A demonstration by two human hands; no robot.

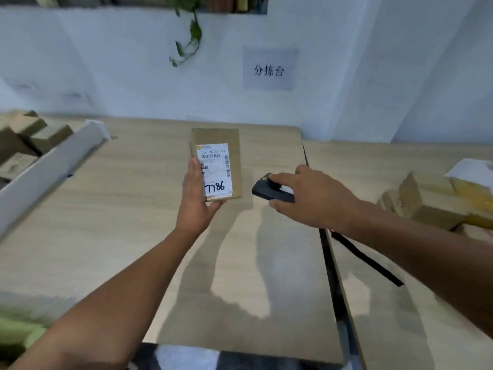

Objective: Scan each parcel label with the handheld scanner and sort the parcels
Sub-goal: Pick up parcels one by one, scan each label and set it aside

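A flat brown cardboard parcel (234,161) is held up over the middle of the wooden table (106,209), its white label (216,166) with barcodes and the handwritten number 7786 facing me. My left hand (196,198) grips the parcel's lower left corner, thumb lying on the label's edge. To the right, my right hand (312,198) holds the black handheld scanner (266,189), forefinger on top, its nose pointing left toward the parcel. A black strap (368,260) hangs below my right wrist.
Several brown parcels (24,145) lie in a white-walled bin (48,169) at the left. More brown and yellow parcels (437,201) are piled at the right edge. A dark gap (330,265) splits two tabletops. A paper sign (269,69) and a hanging plant (189,38) are on the wall.
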